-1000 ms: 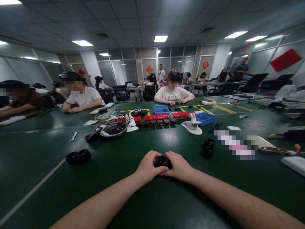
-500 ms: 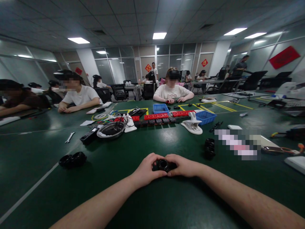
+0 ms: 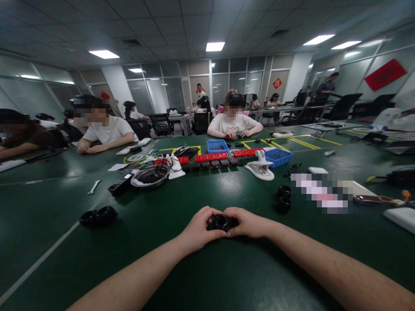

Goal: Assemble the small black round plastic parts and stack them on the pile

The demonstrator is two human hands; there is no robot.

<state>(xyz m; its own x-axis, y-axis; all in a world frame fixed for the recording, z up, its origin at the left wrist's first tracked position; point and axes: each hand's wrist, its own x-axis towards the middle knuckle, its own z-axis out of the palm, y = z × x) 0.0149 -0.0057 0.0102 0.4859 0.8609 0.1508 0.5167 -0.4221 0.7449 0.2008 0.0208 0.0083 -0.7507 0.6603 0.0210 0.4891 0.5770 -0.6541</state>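
Both hands meet at the near middle of the dark green surface (image 3: 207,276). The left hand (image 3: 197,229) and the right hand (image 3: 248,223) together hold a small black round ring-shaped part (image 3: 221,222), fingers curled narrowly around its sides, thumbs touching its near edge. It sits just above the surface or on it; which cannot be told. To the right and a little farther lie two stacked black round parts (image 3: 284,198). To the left lies a pair of black round caps (image 3: 98,217). Farther off stand a shallow metal bowl with cables (image 3: 150,176), a white clamp stand (image 3: 260,166) and a row of red and black blocks (image 3: 214,160). Other people sit at the far edge.
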